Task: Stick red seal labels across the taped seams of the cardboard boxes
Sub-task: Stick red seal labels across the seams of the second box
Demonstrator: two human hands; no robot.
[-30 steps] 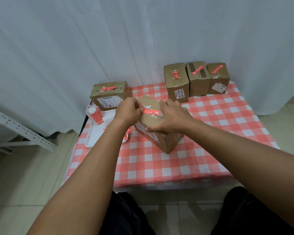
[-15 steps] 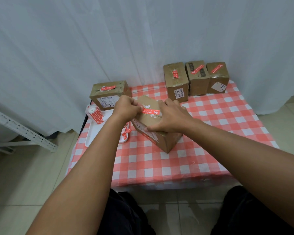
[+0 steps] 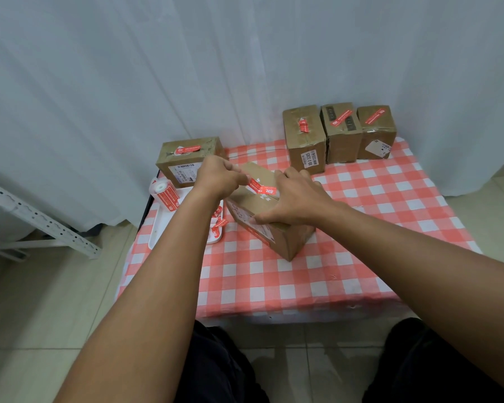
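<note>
I seem to be at a makeshift packing corner in a plain tiled room: a small table under a red-and-white checked cloth, pushed against a white curtain. Sealed cardboard boxes line its far edge, a roll of red labels sits at its left edge, and a slotted metal rack stands beside it.

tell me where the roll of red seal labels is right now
In the head view, the roll of red seal labels lies at the table's far left, on the white tray, beside the left cardboard box.
</note>
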